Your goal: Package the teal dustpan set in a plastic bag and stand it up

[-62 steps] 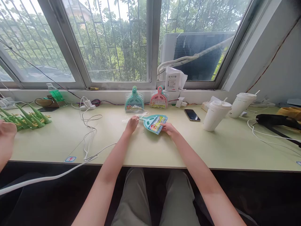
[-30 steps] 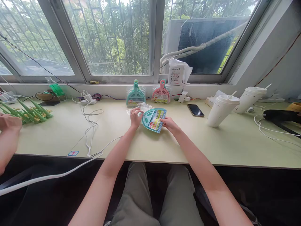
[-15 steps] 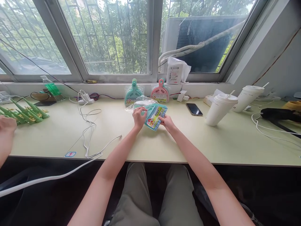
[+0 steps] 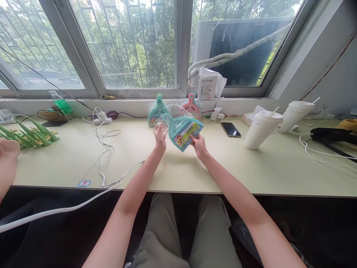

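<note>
**Mini dustpan set lifted toward its clear sleeve**

The right hand pinches the lower edge of a teal mini dustpan-and-brush set, fingers closed on the wide end by its printed label, and holds it off the table with the handle tilted up and away to the left. The left hand is raised just beside that handle, palm turned inward, fingers loosely curled on a crinkled clear plastic bag that spreads above and behind the handle. How firmly the left fingers grip the film I cannot tell; it is thin and glare hides its edges.

By my reading the step in hand is the bagging: set in one hand, sleeve in the other, the two not yet joined. The next move seems to call for finding the mouth of the bag, holding it open, and lining up the handle so the set slides in straight without snagging the bristles or the label.

Just beyond the fingertips, against the window ledge, a second teal set and a pink set stand upright, already in wrap. To the right of the right hand lie a dark phone and two leaning white lidded cups. To the left of the left hand a white cable loops across the table, and well apart at the far left lie green cone-shaped pieces near another person's hand.
</note>
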Motion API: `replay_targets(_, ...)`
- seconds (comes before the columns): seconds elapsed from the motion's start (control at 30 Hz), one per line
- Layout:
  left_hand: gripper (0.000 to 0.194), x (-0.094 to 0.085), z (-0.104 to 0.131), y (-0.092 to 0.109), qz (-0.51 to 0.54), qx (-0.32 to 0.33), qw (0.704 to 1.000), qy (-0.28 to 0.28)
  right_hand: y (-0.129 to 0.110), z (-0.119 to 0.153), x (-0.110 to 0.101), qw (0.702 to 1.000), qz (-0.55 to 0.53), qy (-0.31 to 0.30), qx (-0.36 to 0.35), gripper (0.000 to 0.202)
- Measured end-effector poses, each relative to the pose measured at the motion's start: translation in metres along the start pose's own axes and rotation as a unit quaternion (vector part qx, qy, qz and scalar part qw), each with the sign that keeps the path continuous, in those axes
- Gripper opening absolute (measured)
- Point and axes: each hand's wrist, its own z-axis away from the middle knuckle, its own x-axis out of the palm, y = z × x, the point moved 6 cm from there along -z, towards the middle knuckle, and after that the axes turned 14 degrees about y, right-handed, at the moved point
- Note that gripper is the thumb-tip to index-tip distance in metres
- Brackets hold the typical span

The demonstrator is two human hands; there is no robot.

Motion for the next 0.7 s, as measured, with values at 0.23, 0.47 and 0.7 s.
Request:
replay_targets(0.23, 0.042, 0.018, 0.017, -0.022, 0.044, -0.117, 0.988, -0.093, -0.003, 0.004, -0.003, 0.998, -0.033, 0.046, -0.028, 0.017)
replay_targets(0.47, 0.051, 0.034, 0.048, -0.035, -0.028, -0.114, 0.960, -0.253, -0.006, 0.003, -0.011, 0.994, -0.022, 0.100, -0.050, 0.029)
replay_targets(0.7, 0.047, 0.042, 0.062, -0.033, -0.045, -0.110, 0.942, -0.314, -0.012, 0.003, -0.015, 0.990, -0.039, 0.133, -0.037, 0.033)
